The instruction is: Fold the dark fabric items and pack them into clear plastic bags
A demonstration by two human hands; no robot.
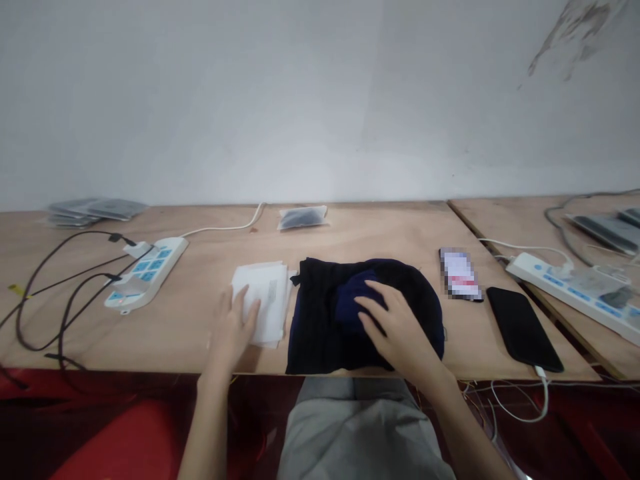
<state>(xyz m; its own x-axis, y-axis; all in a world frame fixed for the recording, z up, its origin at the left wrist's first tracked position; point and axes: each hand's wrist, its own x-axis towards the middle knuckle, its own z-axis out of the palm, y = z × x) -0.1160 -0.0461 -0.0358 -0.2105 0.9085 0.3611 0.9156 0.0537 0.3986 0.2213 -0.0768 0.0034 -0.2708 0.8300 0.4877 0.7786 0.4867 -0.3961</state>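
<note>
A stack of white translucent bags (273, 303) lies on the table, left of the middle. Over its left edge is my left hand (233, 320), fingers spread and slightly blurred, holding nothing. To the right, a black cloth piece (315, 327) with a rounded right end lies flat by the table's front edge. A dark blue patch of fabric (350, 303) shows on top of it. My right hand (387, 317) rests over this blue fabric with its fingers apart and bent a little. Whether its fingertips press the cloth is hard to tell.
Behind lies a packed dark item in a frosted bag (303, 217). White power strips (150, 273) with cables stand left and right. Two phones, one lit (459, 273) and one black (523, 327), lie at right. More bagged items (95, 209) are stacked far left.
</note>
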